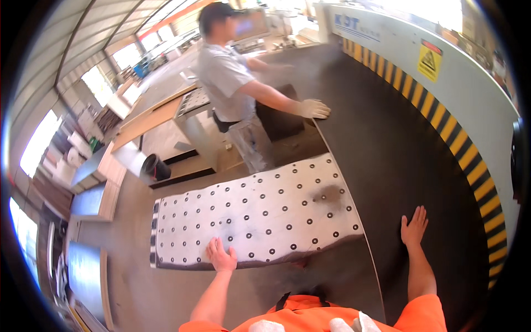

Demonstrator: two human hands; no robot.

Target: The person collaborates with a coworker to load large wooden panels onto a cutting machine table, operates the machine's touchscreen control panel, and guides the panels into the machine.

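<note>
Right hand (414, 228) on panel (390, 166) (inside edge (373, 259)).

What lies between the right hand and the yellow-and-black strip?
In the head view, only the bare dark panel lies between the right hand and the striped strip.

I'm looking into a bright, cluttered workshop hall.
Daylight is pouring through windows (37, 145) along the left side, under a pale, dark-ribbed roof (38, 39); I'm seeing a brownish-grey floor (130, 232), stacked panels (86, 282) catching a bluish sheen, a wood-topped bench (148, 124) standing farther in, and a black bucket (156, 167) sitting near it.
</note>
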